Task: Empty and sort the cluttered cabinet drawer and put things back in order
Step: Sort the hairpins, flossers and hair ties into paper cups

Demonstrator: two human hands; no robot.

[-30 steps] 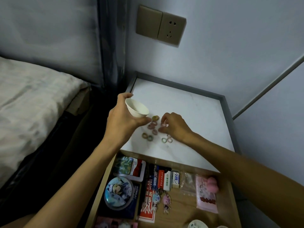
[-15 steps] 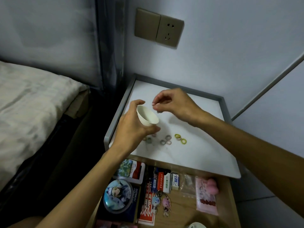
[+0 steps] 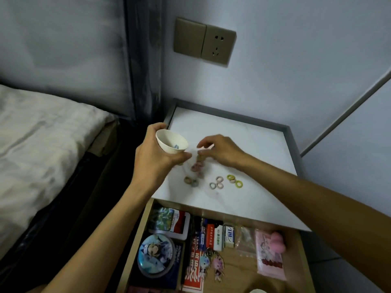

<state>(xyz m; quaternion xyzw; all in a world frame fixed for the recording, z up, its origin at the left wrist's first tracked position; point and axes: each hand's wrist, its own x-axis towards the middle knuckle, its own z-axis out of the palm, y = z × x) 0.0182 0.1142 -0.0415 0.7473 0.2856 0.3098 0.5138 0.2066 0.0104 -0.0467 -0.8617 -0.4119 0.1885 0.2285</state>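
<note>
Dozen-odd small coloured rings lie loose on the white cabinet top, mostly just below the right hand. Its fingertips curl over one; whether it is pinched, cannot tell. Left hand grips a tilted small white cup beside them. Rings look light, smooth and prone to skid: pinch across the band.

The scene is dim with a cool bluish cast, lit softly and evenly with no glare. The white cabinet top is the brightest area and carries only faint, diffuse shadows; the gap beside the bed falls almost to black. Blur smears the right hand and the rings under its fingertips, while the cup in the left hand and the drawer look fairly sharp. Wide-angle distortion stretches the forearms and tilts the wall strip near the edges.
</note>
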